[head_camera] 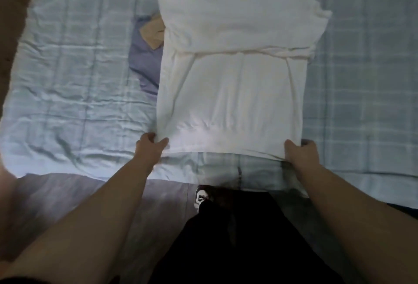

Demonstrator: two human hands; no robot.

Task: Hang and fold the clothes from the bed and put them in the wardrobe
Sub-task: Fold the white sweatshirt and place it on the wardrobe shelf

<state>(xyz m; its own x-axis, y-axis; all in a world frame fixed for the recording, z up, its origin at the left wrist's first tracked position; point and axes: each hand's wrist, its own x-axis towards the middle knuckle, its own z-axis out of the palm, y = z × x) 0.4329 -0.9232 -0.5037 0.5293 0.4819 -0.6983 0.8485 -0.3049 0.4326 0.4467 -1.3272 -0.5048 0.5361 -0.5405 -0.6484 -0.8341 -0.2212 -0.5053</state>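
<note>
Both hands — left hand [150, 148], right hand [300, 153] — are pinching the ribbed hem of a soft white sweater [233, 69], sleeves lying folded across, on the wrinkled plaid bedsheet [67, 69].

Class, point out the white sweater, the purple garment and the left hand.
white sweater [230, 85], head view, middle of its body.
purple garment [144, 62], head view, part showing beside the sweater.
left hand [150, 148], head view, back of the hand.
</note>
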